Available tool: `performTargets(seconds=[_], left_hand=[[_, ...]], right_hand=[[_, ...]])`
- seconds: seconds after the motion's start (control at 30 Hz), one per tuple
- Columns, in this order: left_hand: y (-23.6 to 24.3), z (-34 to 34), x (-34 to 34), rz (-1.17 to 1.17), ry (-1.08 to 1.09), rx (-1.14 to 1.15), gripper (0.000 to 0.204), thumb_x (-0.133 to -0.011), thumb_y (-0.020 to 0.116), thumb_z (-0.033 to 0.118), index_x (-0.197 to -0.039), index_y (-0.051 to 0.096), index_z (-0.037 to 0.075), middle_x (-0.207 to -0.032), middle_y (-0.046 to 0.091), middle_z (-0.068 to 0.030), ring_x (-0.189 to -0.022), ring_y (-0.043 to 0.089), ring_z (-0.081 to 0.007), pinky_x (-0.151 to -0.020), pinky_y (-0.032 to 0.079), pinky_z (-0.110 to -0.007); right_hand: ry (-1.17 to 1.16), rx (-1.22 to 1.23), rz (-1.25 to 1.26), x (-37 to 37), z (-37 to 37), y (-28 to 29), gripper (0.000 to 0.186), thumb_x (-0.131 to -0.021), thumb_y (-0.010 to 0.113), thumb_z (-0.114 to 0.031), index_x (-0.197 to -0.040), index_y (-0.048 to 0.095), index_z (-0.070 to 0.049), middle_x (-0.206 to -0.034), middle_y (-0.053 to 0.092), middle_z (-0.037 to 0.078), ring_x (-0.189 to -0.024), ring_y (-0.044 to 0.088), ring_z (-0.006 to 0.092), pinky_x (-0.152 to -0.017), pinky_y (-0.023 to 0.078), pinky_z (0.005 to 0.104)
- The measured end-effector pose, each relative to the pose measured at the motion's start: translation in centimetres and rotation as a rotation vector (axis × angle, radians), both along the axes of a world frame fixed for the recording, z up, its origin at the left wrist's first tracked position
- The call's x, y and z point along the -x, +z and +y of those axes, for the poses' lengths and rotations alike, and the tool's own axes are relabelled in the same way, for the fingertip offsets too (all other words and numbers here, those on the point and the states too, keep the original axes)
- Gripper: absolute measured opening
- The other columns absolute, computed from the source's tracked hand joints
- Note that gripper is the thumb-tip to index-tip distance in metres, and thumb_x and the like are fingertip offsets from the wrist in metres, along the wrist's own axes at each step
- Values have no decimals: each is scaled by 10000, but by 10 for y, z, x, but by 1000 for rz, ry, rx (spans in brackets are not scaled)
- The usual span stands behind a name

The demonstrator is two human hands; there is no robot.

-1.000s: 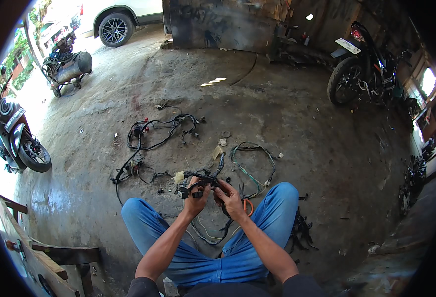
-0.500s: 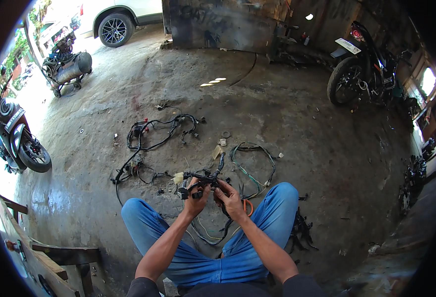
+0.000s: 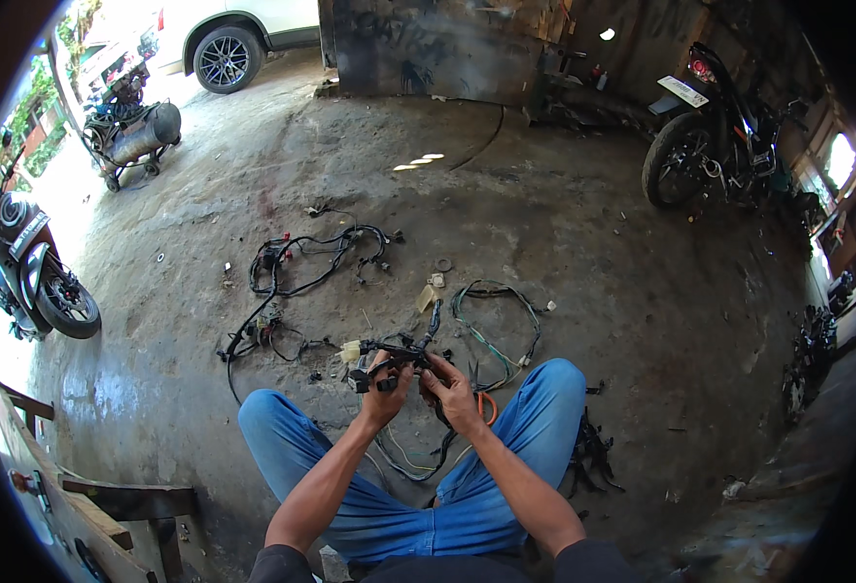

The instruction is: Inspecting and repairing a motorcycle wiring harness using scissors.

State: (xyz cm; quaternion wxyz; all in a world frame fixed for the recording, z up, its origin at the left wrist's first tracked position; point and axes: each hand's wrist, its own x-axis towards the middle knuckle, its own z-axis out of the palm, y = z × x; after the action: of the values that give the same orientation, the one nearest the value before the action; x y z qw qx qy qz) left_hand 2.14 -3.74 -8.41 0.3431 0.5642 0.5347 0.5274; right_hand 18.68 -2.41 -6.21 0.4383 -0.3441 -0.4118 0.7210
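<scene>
Between my bent knees, I grip a black taped wiring harness [image 3: 403, 348] with black and pale connectors [image 3: 351, 352]. My left hand [image 3: 385, 387] is closed round its left part, and my right hand [image 3: 447, 387] pinches it just to the right, fingertips partly hidden. An orange-handled tool [image 3: 489, 408], perhaps scissors, lies just right of my right hand, partly covered. A loop of green and dark wires [image 3: 494, 291] lies on the floor beyond it. Another tangle of black cable with connectors [image 3: 321, 238] spreads farther forward to the left.
Around me on the concrete floor [image 3: 622, 291] stand a scooter [image 3: 39, 272] and wheeled compressor [image 3: 141, 136] at left, and a motorbike [image 3: 700, 146] at back right. A white car [image 3: 253, 29] is outside. A wooden bench [image 3: 107, 505] is at near left, dark parts [image 3: 593, 457] by my right knee.
</scene>
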Motion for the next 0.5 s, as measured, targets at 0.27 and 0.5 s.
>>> performTargets(seconds=[0.27, 0.5], left_hand=[[8, -1, -5, -31, 17, -36, 144, -955, 623, 101, -1062, 582, 14, -912, 639, -70, -786, 592, -130, -697, 488, -297], [1, -1, -1, 12, 3, -64, 161, -966, 606, 82, -1106, 567, 12, -927, 647, -61, -814, 604, -117, -708, 500, -296]], right_hand=[[-9, -12, -13, 0, 0, -3, 426, -998, 630, -180, -1387, 536, -34, -815, 590, -18, -665, 508, 62, -575, 408, 240], [8, -22, -11, 0, 0, -2, 427, -997, 632, -178, -1387, 538, -34, -804, 586, -19, -661, 506, 62, -576, 410, 240]])
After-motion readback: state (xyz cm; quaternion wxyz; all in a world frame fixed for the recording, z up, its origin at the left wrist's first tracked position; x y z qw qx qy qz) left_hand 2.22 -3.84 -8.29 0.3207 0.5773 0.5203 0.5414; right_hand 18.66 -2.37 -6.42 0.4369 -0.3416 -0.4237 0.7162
